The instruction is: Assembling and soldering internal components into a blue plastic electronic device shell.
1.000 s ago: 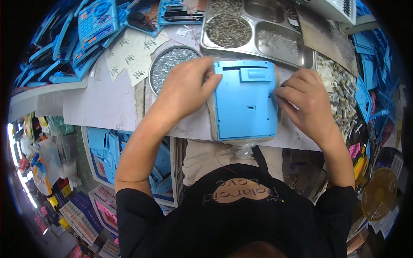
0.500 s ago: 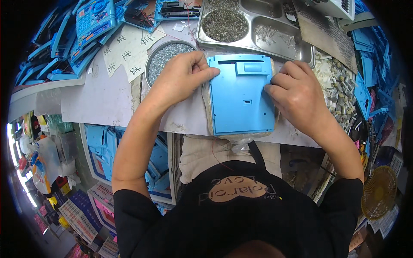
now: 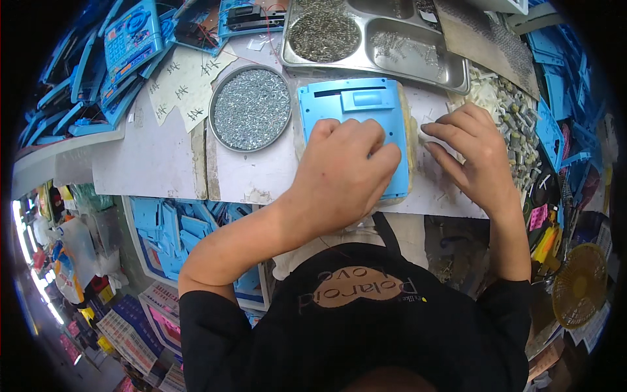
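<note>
A light-blue plastic housing, with a long slot and a raised block near its far edge, lies on a padded, plastic-wrapped support on the white table. Over its near half is my left hand, fingers curled closed; whatever they may hold is hidden. My right hand hovers just to the right of the housing, its thumb and fingers apart. A small pale bit shows near those fingertips, too small to make out. Left of the housing stands a round metal dish of small silvery screws.
At the far side sits a steel compartment tray with small metal parts. Pale small parts are heaped at right. Stacked blue housings fill the far left. Below the table edge, a crate contains blue pieces.
My left hand has moved from the housing's far-left corner right and nearer, over its near half. My right hand has come away from the housing's right edge, its fingers spreading.
</note>
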The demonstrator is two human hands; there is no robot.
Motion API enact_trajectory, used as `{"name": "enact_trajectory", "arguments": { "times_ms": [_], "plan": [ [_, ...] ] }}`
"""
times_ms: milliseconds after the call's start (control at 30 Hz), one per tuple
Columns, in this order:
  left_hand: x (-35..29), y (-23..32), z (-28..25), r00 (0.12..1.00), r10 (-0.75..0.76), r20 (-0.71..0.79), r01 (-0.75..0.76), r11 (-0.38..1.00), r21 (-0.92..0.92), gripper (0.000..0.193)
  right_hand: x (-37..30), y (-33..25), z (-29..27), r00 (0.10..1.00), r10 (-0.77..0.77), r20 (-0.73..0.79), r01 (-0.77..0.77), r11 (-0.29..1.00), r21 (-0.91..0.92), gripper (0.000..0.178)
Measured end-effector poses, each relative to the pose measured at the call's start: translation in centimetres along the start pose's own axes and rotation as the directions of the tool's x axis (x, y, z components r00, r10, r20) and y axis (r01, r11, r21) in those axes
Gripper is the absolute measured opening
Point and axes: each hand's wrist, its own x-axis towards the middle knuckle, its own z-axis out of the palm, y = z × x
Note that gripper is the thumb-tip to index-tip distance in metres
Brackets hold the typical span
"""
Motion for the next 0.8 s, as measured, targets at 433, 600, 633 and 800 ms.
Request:
{"name": "enact_trajectory", "arguments": {
  "times_ms": [433,600,633,800],
  "plan": [
    [-1.2,0.2,1.7,0.999,-0.038,-0.037,0.039,0.999,0.036,0.016,-2.1,0.8,-0.5,1.0,0.022,-0.01,-0.022,0.999,0.049,0.023],
    [-2.1,-0.5,-0.8,0.992,-0.112,-0.066,0.115,0.992,0.054,0.022,-0.1,1.3,-1.3,0.998,-0.02,-0.065,0.022,0.999,0.024,0.018],
    [-2.6,-1.6,-1.8,0.985,-0.126,-0.121,0.134,0.989,0.059,0.022,0.3,1.7,-1.7,0.992,0.013,-0.125,-0.006,0.998,0.06,0.019],
    [-4.9,-9.7,-5.8,0.811,-0.332,-0.483,0.438,0.89,0.124,0.023,3.9,4.4,-4.1,0.874,0.179,-0.451,-0.04,0.953,0.3,0.018]
  ]
}}
